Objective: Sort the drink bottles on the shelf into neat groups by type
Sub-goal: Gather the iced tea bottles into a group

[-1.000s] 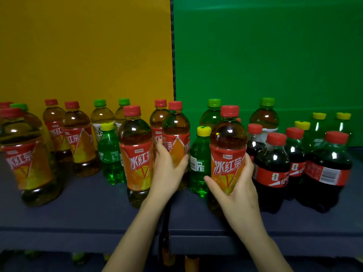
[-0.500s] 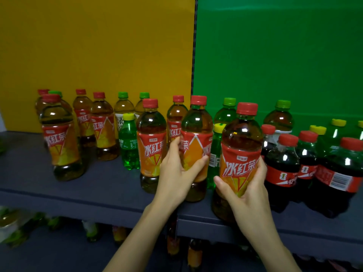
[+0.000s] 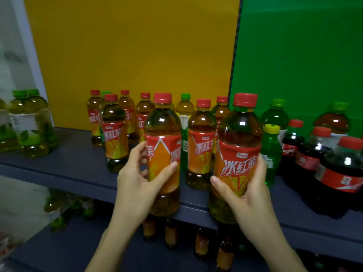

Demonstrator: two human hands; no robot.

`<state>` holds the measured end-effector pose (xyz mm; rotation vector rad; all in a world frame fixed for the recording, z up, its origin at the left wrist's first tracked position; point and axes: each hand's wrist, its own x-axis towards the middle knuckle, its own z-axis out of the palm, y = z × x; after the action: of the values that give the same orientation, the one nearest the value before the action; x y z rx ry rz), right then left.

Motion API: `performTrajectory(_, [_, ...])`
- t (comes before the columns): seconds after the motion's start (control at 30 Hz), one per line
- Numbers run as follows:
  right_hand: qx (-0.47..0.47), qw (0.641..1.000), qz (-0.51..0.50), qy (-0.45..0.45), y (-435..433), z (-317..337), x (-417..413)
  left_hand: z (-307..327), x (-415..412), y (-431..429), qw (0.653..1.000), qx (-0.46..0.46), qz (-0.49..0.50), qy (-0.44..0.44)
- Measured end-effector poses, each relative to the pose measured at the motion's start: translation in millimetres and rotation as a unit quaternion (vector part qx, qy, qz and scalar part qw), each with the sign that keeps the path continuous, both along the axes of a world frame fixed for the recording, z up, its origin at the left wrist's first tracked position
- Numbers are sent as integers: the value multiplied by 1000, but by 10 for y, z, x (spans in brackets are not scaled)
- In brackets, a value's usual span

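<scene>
Fingers of the left hand wrap the label band of one red-capped iced tea bottle, thumb across the front and the rest curled behind, while the right hand clasps a second iced tea bottle the same way, thumb low on the label; both hands are closed firmly on their loads. Each bottle appears to be lifted at the front edge of the shelf, its base hanging just past the lip, though whether either still touches the board is hard to tell. Behind them stands the cluster of matching iced teas before the yellow panel, with a few green-capped teas mixed in; colas and a small green soda crowd the right, before the green panel. To do this well, I would keep the grip on the waist, carry both upright and leftward toward the red-capped group, and lower them into open board near that cluster, labels forward, clearing neighbours' caps so nothing topples. Setting one down first would probably free a hand to steady the row
</scene>
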<state>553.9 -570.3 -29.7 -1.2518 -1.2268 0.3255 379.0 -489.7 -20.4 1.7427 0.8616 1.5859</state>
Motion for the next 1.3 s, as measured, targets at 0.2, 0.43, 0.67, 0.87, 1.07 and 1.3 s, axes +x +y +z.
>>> performTrajectory(0.2, [3, 1000, -5, 7, 481, -30, -634, -29, -605, 546, 1000, -24, 4, 1])
performTrajectory(0.43, [19, 999, -45, -16, 1124, -87, -1135, -79, -793, 1053, 998, -6, -44, 34])
performTrajectory(0.67, [0, 997, -76, -35, 1489, -179, -1282, -136, -780, 1317, 995, -1, -73, 66])
performTrajectory(0.87, [-12, 994, -90, -55, 1688, -138, -1292, -175, -712, 1461, 995, 17, -37, 91])
performTrajectory(1.07, [-41, 989, -114, -86, 1611, -120, -1249, -156, -654, 1476, 995, 48, 18, 90])
performTrajectory(1.3, [-14, 973, -198, -117, 1220, -248, -1027, -304, -545, 1187, 961, 270, 57, 15])
